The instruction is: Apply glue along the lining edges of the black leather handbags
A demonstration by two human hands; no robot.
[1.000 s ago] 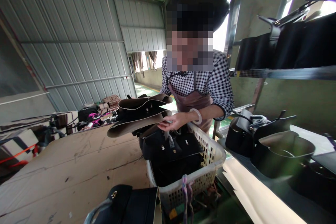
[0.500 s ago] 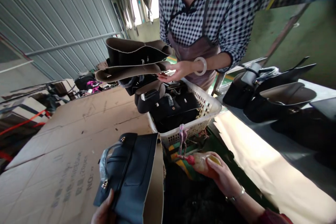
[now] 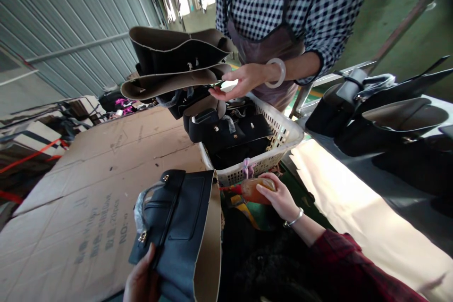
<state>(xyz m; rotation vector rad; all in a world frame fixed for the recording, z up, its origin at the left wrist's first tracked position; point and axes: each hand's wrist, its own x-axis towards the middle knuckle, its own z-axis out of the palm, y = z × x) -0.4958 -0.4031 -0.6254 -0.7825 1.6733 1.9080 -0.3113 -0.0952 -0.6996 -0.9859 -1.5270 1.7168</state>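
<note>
A black handbag (image 3: 186,226) lies on its side at the lower middle, its beige-lined open edge facing right. My left hand (image 3: 139,273) grips the bag's lower left part, thumb on top and the fingers hidden beneath. The bag's handle (image 3: 140,210) is wrapped in clear film. To the right of the bag, my right hand (image 3: 279,196) is closed around a squeeze bottle (image 3: 255,190) of amber liquid. The bottle is held level, its red nozzle (image 3: 231,189) pointing left, close to the bag's open edge.
A co-worker's hand (image 3: 244,80) holds more black bags (image 3: 173,56) above a white plastic basket (image 3: 262,170) containing bags. Printed cardboard (image 3: 141,151) covers the table on the left. Further black bags (image 3: 382,118) stand on the right, near a pale sheet (image 3: 339,188).
My right hand has moved up and left, bringing the bottle's nozzle close to the bag's edge. The bottle looks more level. The left hand still holds the bag.
</note>
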